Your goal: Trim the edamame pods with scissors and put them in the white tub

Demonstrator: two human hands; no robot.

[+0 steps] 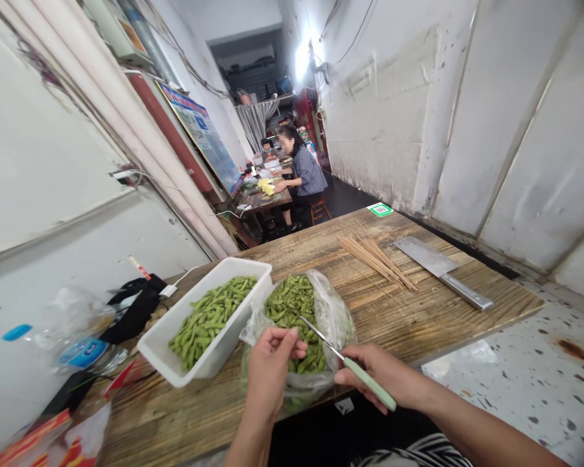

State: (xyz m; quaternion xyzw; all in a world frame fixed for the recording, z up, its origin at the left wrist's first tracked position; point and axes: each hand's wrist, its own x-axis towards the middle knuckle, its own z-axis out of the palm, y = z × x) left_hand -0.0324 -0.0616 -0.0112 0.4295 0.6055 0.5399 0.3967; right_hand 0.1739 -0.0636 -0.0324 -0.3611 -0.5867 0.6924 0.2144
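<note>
While only the head view is given, the scene is read from it alone. A clear plastic bag of edamame pods (pixel 294 308) is seen lying on the wooden bench (pixel 418 318), just ahead of both hands and touching the white tray (pixel 214 292) of pods on its left side. The left hand (pixel 270 366) is curled at the bag's open mouth, its fingertips pinched together; a single pod seems to be held there, though this cannot be told for certain. The right hand (pixel 379 373) is closed around the pale green handle of a pair of scissors (pixel 343 360), whose blades are pointed up and leftward into the bag, toward the left fingertips. That long axis is run diagonally from lower right to upper left. The left hand is the nearer one to the pods. These pods are seen as bright green, slightly fuzzy and heaped loosely. Farther off on the bench, a bundle of bamboo skewers (pixel 377 259) and a cleaver (pixel 440 269) are laid, well apart from the hands. Another person is seated at a distant table.
</note>
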